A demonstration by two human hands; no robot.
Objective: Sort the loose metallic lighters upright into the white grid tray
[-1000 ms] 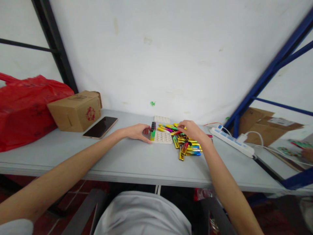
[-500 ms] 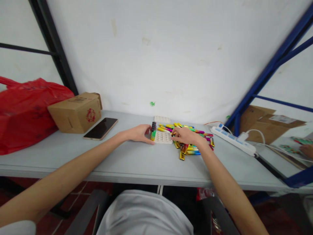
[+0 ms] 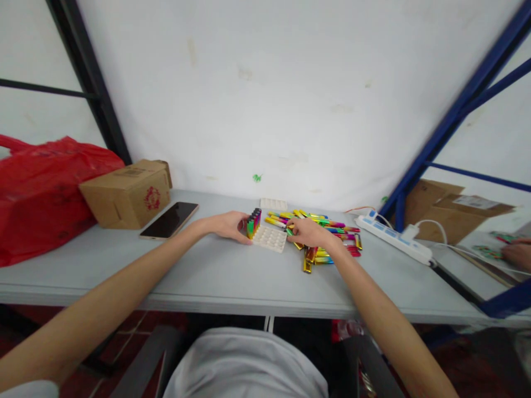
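A white moulded tray [image 3: 270, 239] with rows of round hollows lies turned at an angle on the table. Shiny rainbow-coloured lighters [image 3: 254, 223] with dark tops stand upright along its left end. My left hand [image 3: 232, 225] grips that end, thumb at the front corner and fingers behind. At the tray's right edge, my right hand [image 3: 305, 231] is closed in a pinch on a lighter [image 3: 289, 232] with a green end, mostly hidden by the fingers. Under and beyond this hand spreads a loose pile of lighters [image 3: 326, 253], yellow, gold, red, purple and blue.
A second white tray [image 3: 274, 204] lies by the wall. To the left are a phone [image 3: 170, 219], a cardboard box [image 3: 128, 193] and a red plastic bag [image 3: 53, 193]. On the right lies a power strip [image 3: 394, 239] with cables; another person's hand [image 3: 516, 254] shows beyond the blue frame.
The tray has turned, its right end swinging towards me, and more of the standing lighters show. My left hand has shifted slightly left. A green-ended lighter now shows at my right fingertips.
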